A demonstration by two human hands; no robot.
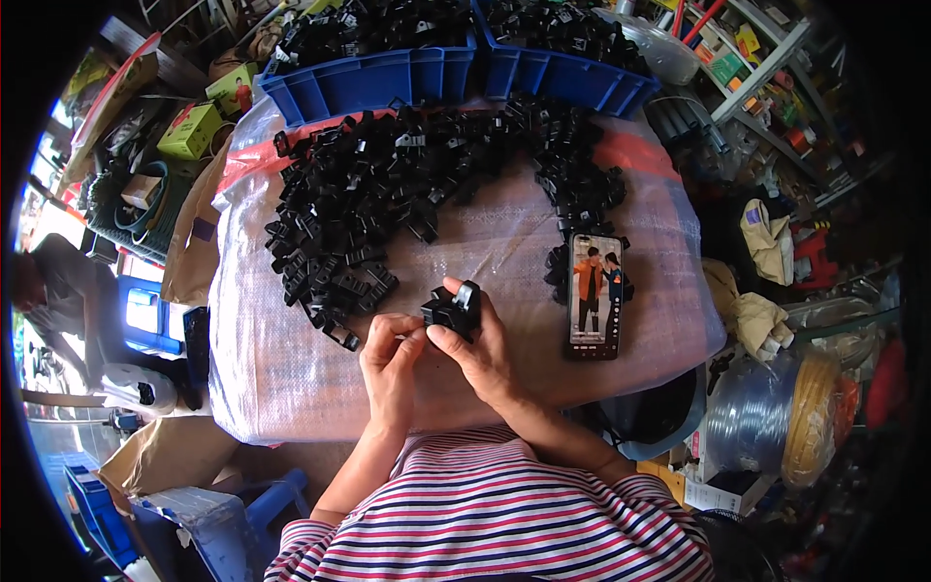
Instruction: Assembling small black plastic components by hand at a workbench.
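My right hand [477,351] grips a black plastic part [452,310] with a blocky body and a rounded, shiny end, above the near middle of the wrapped bale. Just left of it, my left hand [390,351] has its thumb and fingers pinched together close to the part's left side. Whatever sits in that pinch is too small to make out. Beyond both hands, a curved heap of similar black plastic parts [359,199] spreads over the bale's woven white covering [504,252], nearest on the left.
Two blue bins [373,85] full of black parts stand at the far edge. A lit phone [594,296] lies right of my hands. Coiled clear tubing [752,417] sits at the right, a blue stool [267,509] at the lower left. Another person [68,291] is at the far left.
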